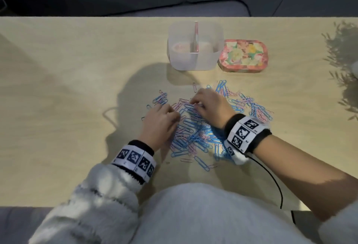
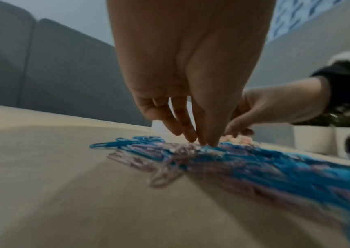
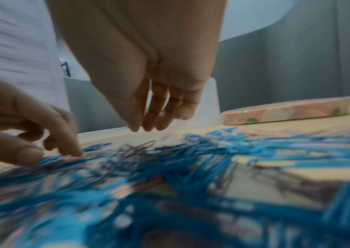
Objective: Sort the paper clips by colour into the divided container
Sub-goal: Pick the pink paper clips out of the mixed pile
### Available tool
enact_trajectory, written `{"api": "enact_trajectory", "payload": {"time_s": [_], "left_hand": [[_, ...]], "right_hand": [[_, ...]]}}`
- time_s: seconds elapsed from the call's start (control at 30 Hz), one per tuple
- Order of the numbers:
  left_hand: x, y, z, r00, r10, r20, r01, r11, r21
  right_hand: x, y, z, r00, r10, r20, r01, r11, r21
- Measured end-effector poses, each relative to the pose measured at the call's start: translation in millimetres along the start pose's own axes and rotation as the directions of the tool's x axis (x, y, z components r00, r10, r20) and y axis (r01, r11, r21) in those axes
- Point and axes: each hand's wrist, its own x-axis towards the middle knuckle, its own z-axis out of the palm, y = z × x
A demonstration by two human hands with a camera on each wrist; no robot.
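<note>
A big heap of blue and pink paper clips point(image 1: 193, 133) lies spread on the wooden table. Behind it stands the translucent divided container point(image 1: 193, 61), with a pink divider point(image 1: 196, 36) and something pinkish in its left compartment. My left hand point(image 1: 173, 115) reaches into the heap's left side. Its straight fingers point(image 2: 190, 134) point down and touch the clips point(image 2: 254, 164), with the thumb apart from them in the right wrist view. My right hand point(image 1: 193, 104) hovers over the far middle of the heap. Its fingers point(image 3: 148, 124) hang relaxed just above the clips point(image 3: 169, 167), with nothing visible between them.
A floral pink tin point(image 1: 243, 55) lies right of the container, low and flat point(image 3: 286, 112). A potted plant point(image 1: 344, 50) stands at the table's right edge. A black cable point(image 1: 271, 178) runs from my right wrist towards the near edge. A grey sofa lies beyond the table.
</note>
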Motion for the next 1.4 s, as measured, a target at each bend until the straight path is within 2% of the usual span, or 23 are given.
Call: {"api": "enact_trajectory", "payload": {"time_s": [0.07, 0.13, 0.2, 0.3, 0.4, 0.5, 0.57, 0.67, 0.8, 0.87, 1.0, 1.23, 1.4], "left_hand": [[-7, 6, 7, 0.999, 0.037, 0.003, -0.037, 0.995, 0.095], [-13, 12, 10, 0.999, 0.034, 0.022, -0.037, 0.990, 0.136], [-19, 16, 11, 0.998, 0.052, 0.046, -0.057, 0.993, 0.107], [-23, 13, 9, 0.997, 0.065, 0.049, -0.063, 0.998, -0.028], [-14, -5, -3, 0.997, -0.071, -0.018, 0.069, 0.989, -0.128], [0, -25, -16, 0.982, -0.188, -0.031, 0.184, 0.978, -0.102], [9, -29, -19, 0.978, -0.206, 0.022, 0.207, 0.976, -0.065], [17, -24, -20, 0.972, -0.201, 0.118, 0.199, 0.980, 0.028], [20, -20, -20, 0.969, -0.219, 0.112, 0.214, 0.975, 0.055], [20, -21, -19, 0.968, -0.225, 0.114, 0.221, 0.974, 0.041], [19, -19, -13, 0.973, -0.202, 0.110, 0.201, 0.979, 0.015], [18, -12, -10, 0.981, -0.185, 0.066, 0.188, 0.981, -0.046], [22, -11, -12, 0.977, -0.192, 0.098, 0.197, 0.979, -0.052]], "right_hand": [[-6, -5, 9, 0.991, -0.067, 0.117, 0.077, 0.994, -0.077], [-15, -5, 12, 0.986, -0.112, 0.121, 0.128, 0.982, -0.139], [-26, -1, 13, 0.986, -0.144, 0.082, 0.154, 0.979, -0.133], [-34, 2, 5, 0.993, -0.068, 0.093, 0.072, 0.997, -0.039], [-14, 1, -5, 0.996, 0.048, -0.070, -0.042, 0.995, 0.095], [19, -1, -10, 0.987, 0.150, -0.059, -0.153, 0.987, -0.049], [35, -6, -10, 0.985, 0.174, -0.006, -0.172, 0.971, -0.166], [45, -21, -2, 0.992, 0.113, 0.056, -0.100, 0.977, -0.190], [40, -32, 13, 0.982, -0.037, 0.184, 0.043, 0.999, -0.025], [40, -34, 16, 0.969, -0.060, 0.240, 0.068, 0.997, -0.024], [41, -38, 19, 0.968, -0.104, 0.226, 0.115, 0.993, -0.038], [34, -41, 26, 0.966, -0.085, 0.242, 0.131, 0.974, -0.184], [31, -27, 20, 0.966, -0.040, 0.254, 0.072, 0.990, -0.119]]}}
